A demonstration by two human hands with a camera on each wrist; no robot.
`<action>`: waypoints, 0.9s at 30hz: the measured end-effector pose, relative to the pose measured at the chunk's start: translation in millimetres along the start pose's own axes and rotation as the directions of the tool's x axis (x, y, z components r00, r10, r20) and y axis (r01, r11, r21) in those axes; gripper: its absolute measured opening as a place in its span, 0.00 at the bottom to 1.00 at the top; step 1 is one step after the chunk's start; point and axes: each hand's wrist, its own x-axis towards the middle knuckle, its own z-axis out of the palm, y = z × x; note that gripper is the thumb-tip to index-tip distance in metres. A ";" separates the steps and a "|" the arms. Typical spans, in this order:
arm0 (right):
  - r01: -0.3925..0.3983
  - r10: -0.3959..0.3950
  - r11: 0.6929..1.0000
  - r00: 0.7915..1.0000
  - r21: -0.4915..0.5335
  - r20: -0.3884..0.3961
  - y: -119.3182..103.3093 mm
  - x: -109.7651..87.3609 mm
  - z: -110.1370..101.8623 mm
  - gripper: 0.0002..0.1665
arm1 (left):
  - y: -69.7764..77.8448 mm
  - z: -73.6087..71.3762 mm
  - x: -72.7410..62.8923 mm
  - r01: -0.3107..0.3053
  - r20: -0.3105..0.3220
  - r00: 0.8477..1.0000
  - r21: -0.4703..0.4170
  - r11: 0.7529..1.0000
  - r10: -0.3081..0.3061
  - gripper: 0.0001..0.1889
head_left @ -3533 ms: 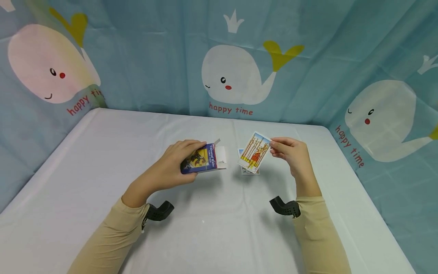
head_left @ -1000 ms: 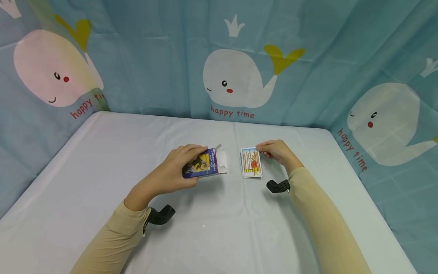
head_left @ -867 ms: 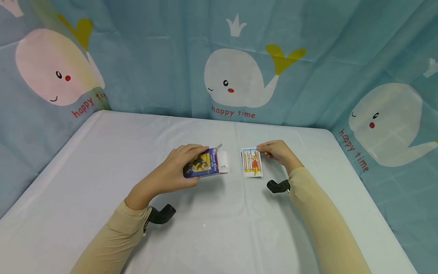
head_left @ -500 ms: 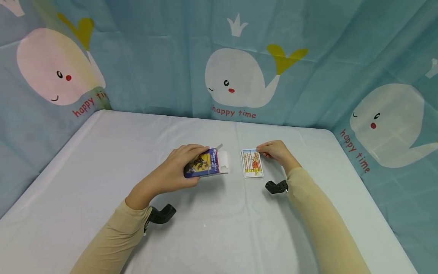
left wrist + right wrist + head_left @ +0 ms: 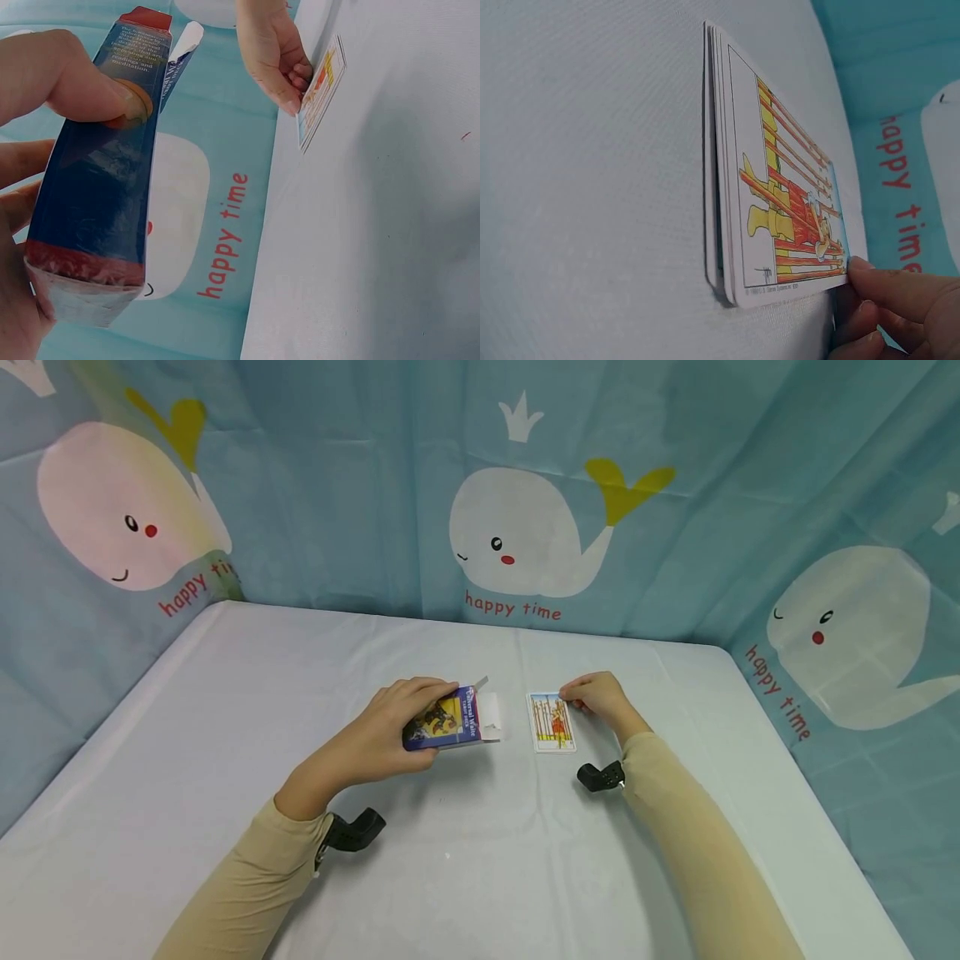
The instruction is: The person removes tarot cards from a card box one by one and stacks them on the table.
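Observation:
My left hand (image 5: 378, 731) grips a blue tarot card box (image 5: 442, 720) from its closed end, thumb on one narrow side and fingers on the other. The box is held above the table, its flap end (image 5: 489, 714) unfolded and pointing right. In the left wrist view the thumb presses the blue side of the box (image 5: 97, 187). My right hand (image 5: 600, 695) pinches the upper right corner of a tarot card (image 5: 551, 724) showing upright staves and a red-robed figure. The right wrist view has this card (image 5: 795, 202) lying over other cards in a small stack, edges nearly lined up.
A white cloth covers the table (image 5: 480, 877). Behind and beside it hangs a blue curtain (image 5: 330, 510) printed with whales. Black wrist-camera mounts (image 5: 356, 831) stick out from both sleeves.
The right hand has brought the card from a tilted pose above the stack down onto it, squared it up, and sunk slightly lower. The left hand and box have stayed nearly still.

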 end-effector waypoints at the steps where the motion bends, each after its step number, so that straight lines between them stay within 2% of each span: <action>1: -0.002 0.002 1.000 1.000 -0.001 -0.002 0.0 -0.5 0.1 0.15 | 0.1 0.1 0.0 0.000 0.001 1.000 -0.001 1.000 0.000 0.41; 18: -0.013 0.014 0.999 0.999 0.036 -0.031 4.7 2.1 4.0 0.16 | 0.1 1.5 -0.4 -0.009 -0.002 1.000 0.000 1.000 0.009 0.41; 27: -0.029 0.029 0.999 0.999 0.022 -0.038 2.4 -0.2 5.6 0.15 | 0.8 0.7 -0.3 -0.012 -0.005 1.000 0.002 1.000 0.012 0.42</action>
